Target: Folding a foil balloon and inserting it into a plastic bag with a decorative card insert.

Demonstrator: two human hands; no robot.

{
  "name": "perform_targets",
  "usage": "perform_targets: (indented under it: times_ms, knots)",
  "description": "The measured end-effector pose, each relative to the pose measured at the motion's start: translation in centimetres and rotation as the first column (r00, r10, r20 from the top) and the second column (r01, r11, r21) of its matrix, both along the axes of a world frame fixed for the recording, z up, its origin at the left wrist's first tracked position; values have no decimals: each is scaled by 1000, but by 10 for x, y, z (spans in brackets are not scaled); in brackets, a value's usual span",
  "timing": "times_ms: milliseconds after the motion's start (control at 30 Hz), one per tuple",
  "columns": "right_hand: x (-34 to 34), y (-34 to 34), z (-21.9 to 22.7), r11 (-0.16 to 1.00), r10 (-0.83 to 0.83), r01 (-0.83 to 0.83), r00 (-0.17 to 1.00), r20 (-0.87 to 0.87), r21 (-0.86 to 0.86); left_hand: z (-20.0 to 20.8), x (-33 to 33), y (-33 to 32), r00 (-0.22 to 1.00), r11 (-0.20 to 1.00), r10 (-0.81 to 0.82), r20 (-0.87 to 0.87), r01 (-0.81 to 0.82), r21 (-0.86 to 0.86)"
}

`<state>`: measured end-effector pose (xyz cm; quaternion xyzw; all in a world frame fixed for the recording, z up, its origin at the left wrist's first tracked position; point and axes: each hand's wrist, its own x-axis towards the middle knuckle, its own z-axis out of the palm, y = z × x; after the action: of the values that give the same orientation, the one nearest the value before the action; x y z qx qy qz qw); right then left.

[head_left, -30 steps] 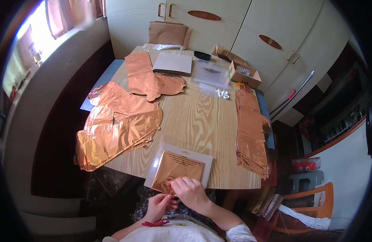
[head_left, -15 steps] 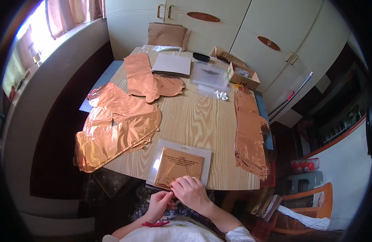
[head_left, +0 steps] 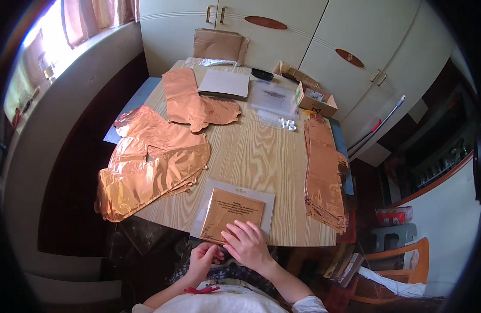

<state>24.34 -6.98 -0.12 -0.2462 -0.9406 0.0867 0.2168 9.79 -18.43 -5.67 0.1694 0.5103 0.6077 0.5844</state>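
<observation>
A clear plastic bag (head_left: 268,211) with a hang hole lies at the near edge of the table. Inside it is a folded copper-coloured foil balloon (head_left: 224,221), with dark print on the bag's front. My right hand (head_left: 250,249) rests over the bag's lower right part, fingers stretched out and slightly spread. Just below the bag's lower left edge, my left hand (head_left: 204,259) is closed in a pinch. Whatever sits between its fingertips is too small to make out.
Flat copper foil balloons (head_left: 162,167) cover the table's left side; a foil stack (head_left: 324,177) lies along the right edge. Farther back are a stack of white sheets (head_left: 223,83), clear bags (head_left: 274,99), small white rolls (head_left: 288,124) and a cardboard box (head_left: 324,107).
My right hand's fingers have gone from bunched to stretched out over the bag. My left hand has drawn slightly left, away from the right hand.
</observation>
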Motion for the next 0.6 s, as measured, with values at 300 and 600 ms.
perform_targets:
  times_ms: [300,600]
  knots:
    - [-4,-3,-7,998,-45,45,999,-12,43,3,-7,4,999,999,-30,-38,29,-25]
    - [2,6,2,994,-104,103,995,12,40,7,-13,8,996,999,-8,-83,3,-54]
